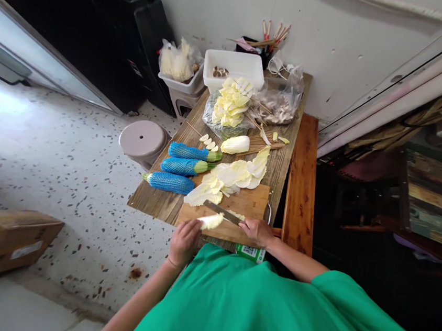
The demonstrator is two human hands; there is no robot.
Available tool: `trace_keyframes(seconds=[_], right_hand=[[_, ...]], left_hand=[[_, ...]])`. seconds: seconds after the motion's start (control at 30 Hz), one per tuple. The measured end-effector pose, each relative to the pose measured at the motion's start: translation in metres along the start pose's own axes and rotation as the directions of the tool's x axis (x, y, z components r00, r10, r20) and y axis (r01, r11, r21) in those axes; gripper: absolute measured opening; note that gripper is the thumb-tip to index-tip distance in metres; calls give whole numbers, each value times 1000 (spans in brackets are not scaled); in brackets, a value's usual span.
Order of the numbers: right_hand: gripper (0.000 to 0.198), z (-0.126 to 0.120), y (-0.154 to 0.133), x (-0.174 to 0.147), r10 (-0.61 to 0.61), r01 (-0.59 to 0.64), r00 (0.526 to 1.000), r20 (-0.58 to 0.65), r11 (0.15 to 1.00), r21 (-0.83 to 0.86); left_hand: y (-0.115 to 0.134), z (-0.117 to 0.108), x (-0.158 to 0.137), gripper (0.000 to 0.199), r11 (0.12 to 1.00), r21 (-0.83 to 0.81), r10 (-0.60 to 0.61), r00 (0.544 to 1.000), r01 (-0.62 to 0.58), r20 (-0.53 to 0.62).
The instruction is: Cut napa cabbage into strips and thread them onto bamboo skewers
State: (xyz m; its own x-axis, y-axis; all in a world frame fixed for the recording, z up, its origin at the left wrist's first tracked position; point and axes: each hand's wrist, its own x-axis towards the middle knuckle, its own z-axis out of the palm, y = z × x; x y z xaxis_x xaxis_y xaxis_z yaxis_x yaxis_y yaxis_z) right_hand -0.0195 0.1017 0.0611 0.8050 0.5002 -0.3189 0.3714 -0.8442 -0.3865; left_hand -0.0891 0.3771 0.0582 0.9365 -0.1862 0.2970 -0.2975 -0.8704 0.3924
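My left hand [184, 242] is closed on a pale napa cabbage leaf [212, 221] at the near edge of the wooden cutting board [254, 200]. In my right hand [256, 231] is a knife [223, 212], its blade pointing left across the board, just beyond the leaf. Overlapping loose cabbage leaves [231, 176] spread over the far side of the board and onto the table. Behind them lies a small cabbage heart [235, 144]. To the left rest three zucchini in blue foam netting [175, 183].
Farther back on the wooden table [149, 203] are a cabbage-leaf pile [232, 103], bagged mushrooms [276, 107], a white tub [235, 61] and skewers [260, 147]. A round stool [143, 139] stands left, a wooden bench [300, 195] right. A cardboard box [7, 243] sits on the floor.
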Motion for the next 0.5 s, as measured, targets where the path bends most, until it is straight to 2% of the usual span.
trace_keyframes(seconds=[0.07,0.13,0.2,0.27,0.33,0.43,0.5], right_hand=[[41,-2,1,-7,50,-46,996,-77,997,64],[42,-2,4,-19,105,-86,983,-149,988,130],[43,-1,11,-33,159,-119,965,-209,974,190],[44,1,19,-48,211,-148,944,-256,958,245],[45,4,28,-62,262,-175,920,-291,940,294],[46,10,40,-77,343,-222,881,-325,908,356],[46,14,47,-84,389,-249,858,-335,886,391]], left_hand=[[-8,-6,29,31,993,58,-99,994,101,-44],[-14,-3,58,33,975,166,-148,989,149,-17],[-17,6,77,35,958,249,-161,986,143,51],[-11,19,82,33,968,245,-94,986,58,138],[2,32,76,29,982,166,53,970,-94,238],[27,53,65,30,954,39,262,892,-296,367],[41,65,67,34,941,12,302,852,-340,427]])
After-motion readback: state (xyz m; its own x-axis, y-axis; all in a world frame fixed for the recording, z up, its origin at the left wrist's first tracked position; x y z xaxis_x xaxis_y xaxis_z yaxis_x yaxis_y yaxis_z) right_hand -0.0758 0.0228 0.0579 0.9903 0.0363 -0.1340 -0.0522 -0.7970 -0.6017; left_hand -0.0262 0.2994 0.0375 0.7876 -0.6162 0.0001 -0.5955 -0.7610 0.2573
